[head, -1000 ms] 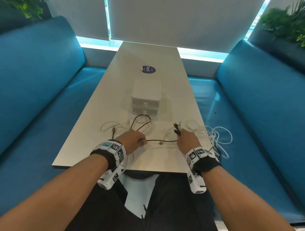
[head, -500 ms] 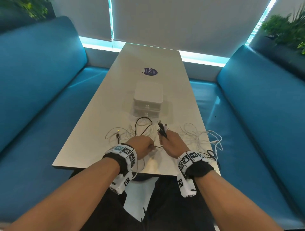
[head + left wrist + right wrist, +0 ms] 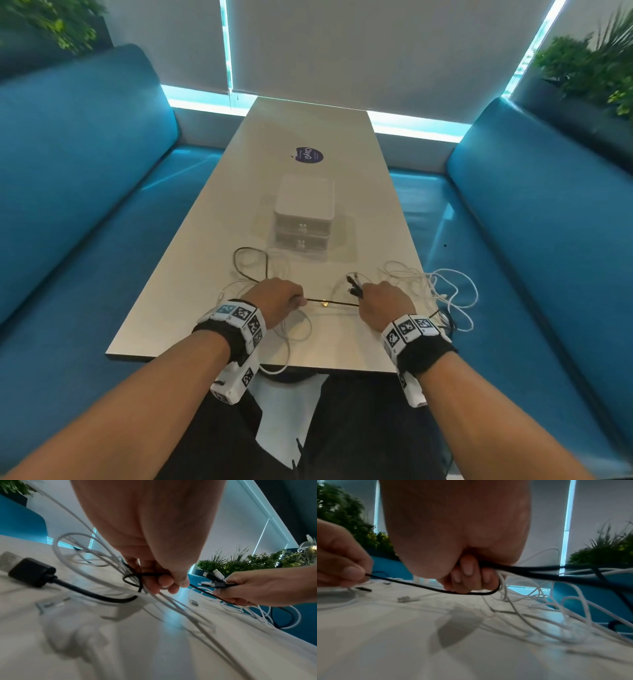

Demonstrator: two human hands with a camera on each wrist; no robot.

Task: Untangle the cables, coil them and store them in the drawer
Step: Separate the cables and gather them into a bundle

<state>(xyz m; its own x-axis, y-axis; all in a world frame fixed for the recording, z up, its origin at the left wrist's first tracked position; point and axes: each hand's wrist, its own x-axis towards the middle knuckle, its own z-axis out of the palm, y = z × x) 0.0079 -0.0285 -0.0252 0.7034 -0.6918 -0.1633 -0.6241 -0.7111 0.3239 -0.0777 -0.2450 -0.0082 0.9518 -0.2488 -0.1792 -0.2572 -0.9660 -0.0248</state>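
A thin black cable [image 3: 334,303] runs taut between my two hands near the table's front edge. My left hand [image 3: 279,297] pinches it along with white strands [image 3: 106,555]; a black loop [image 3: 250,263] trails behind it. My right hand [image 3: 383,301] grips the black cable [image 3: 436,589] and a bunch of plug ends [image 3: 354,286] that stick up from the fist [image 3: 214,580]. White cables [image 3: 442,291] lie tangled at the right table edge. The small white two-drawer box [image 3: 303,214] stands in the middle of the table, both drawers closed.
The long pale table [image 3: 308,126] runs away from me between two blue benches [image 3: 78,171]. A round dark sticker [image 3: 309,156] lies beyond the box. Some white cable loops hang off the right edge [image 3: 462,308] and off the near edge [image 3: 274,370]. A black plug [image 3: 32,574] lies at the left.
Half a second ago my hands were close together; they have moved apart, pulling the black cable straight between them. The black loop behind my left hand has shifted left.
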